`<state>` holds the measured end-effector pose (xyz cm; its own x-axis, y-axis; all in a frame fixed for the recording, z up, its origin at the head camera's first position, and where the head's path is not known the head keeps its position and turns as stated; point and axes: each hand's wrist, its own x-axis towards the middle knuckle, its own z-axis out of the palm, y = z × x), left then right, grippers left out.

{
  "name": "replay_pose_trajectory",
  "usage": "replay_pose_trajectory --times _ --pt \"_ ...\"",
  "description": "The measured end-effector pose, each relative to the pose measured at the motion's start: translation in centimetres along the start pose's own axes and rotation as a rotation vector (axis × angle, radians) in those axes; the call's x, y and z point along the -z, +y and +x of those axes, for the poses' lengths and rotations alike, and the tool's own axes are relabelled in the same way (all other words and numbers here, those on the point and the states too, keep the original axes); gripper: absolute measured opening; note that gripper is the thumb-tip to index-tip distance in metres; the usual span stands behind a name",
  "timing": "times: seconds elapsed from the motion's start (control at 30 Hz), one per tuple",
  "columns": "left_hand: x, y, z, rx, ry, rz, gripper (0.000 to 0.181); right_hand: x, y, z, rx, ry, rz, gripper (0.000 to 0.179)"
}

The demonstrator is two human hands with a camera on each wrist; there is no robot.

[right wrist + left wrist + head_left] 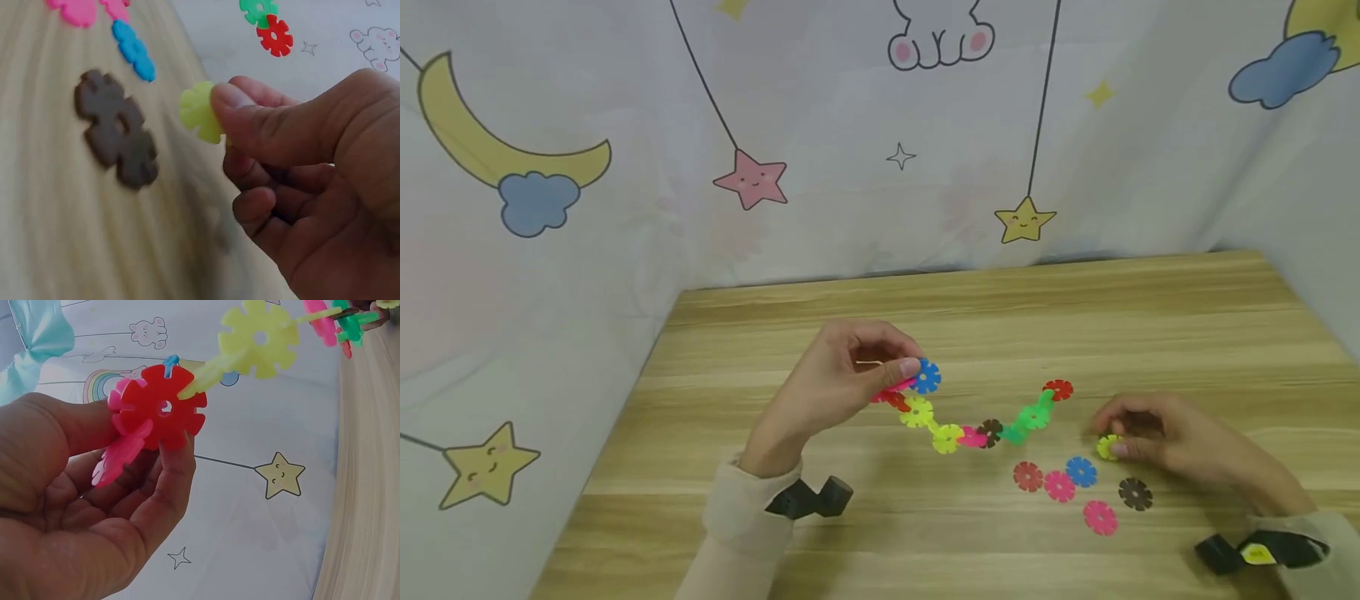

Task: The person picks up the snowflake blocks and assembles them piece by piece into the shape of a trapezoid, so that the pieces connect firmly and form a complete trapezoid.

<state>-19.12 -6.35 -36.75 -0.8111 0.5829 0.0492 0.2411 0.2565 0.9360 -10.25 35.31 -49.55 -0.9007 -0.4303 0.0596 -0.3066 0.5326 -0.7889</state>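
Note:
My left hand (835, 383) pinches one end of a chain of notched plastic snowflake discs, near a blue disc (928, 377). In the left wrist view a red disc (178, 412) and a pink disc (122, 456) sit at the fingertips. From there the chain sags through yellow discs (917, 412), pink, a dark brown disc (989, 432) and green discs (1035, 414) to a red disc (1059, 389) at its far end. To the right of that end, my right hand (1180, 442) pinches a single yellow disc (201, 112) between thumb and finger.
Loose discs lie on the wooden table (925, 533) below the chain's right half: a red disc (1027, 477), two pink discs (1101, 517), a blue disc (1081, 472) and a brown disc (1135, 494). A printed white cloth (850, 208) hangs behind the table.

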Motion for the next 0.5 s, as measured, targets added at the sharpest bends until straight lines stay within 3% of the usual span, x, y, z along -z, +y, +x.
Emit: replay_pose_trajectory --times 0.13,0.37,0.5 --pt "-0.1 -0.1 0.0 -0.004 -0.007 -0.012 0.008 0.2 -1.2 0.9 0.09 0.025 0.068 0.027" --pt "-0.4 -0.1 0.1 -0.004 -0.014 -0.007 0.009 0.4 -5.3 2.8 0.235 0.035 0.17 0.036" --pt "-0.6 0.1 0.0 0.019 -0.028 -0.031 0.012 0.1 -7.4 4.7 0.412 0.067 0.301 0.038"
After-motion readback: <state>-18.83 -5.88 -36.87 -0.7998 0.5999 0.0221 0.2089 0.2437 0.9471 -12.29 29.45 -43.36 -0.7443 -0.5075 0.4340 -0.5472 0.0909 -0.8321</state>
